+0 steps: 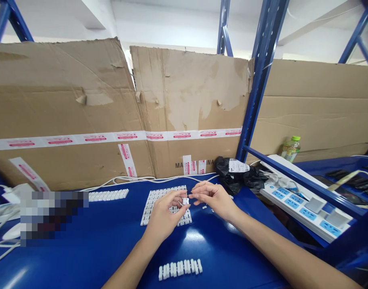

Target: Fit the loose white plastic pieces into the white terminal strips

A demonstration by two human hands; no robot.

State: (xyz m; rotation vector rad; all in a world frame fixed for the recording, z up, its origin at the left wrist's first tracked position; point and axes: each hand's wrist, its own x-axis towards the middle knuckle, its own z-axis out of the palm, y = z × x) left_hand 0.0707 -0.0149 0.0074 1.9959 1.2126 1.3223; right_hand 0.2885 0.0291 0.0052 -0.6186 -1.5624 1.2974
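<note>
My left hand (pixel 166 212) is closed in a pinch on a small white plastic connector (pixel 185 201) over the blue table. My right hand (pixel 212 196) meets it from the right, fingertips pressed together at the same small piece. Under my hands lies a block of white connectors in rows (pixel 155 198). A short row of white connectors (pixel 180 268) lies nearer to me on the table. Another strip of white connectors (pixel 108 195) lies farther left.
Cardboard sheets (pixel 187 108) stand along the back of the blue table (pixel 96 249). A blue rack post (pixel 256 92) rises at right. A white power strip (pixel 304 208), a black bag (pixel 235 174), a green-capped bottle (pixel 291 147) and white cables (pixel 142 178) lie around.
</note>
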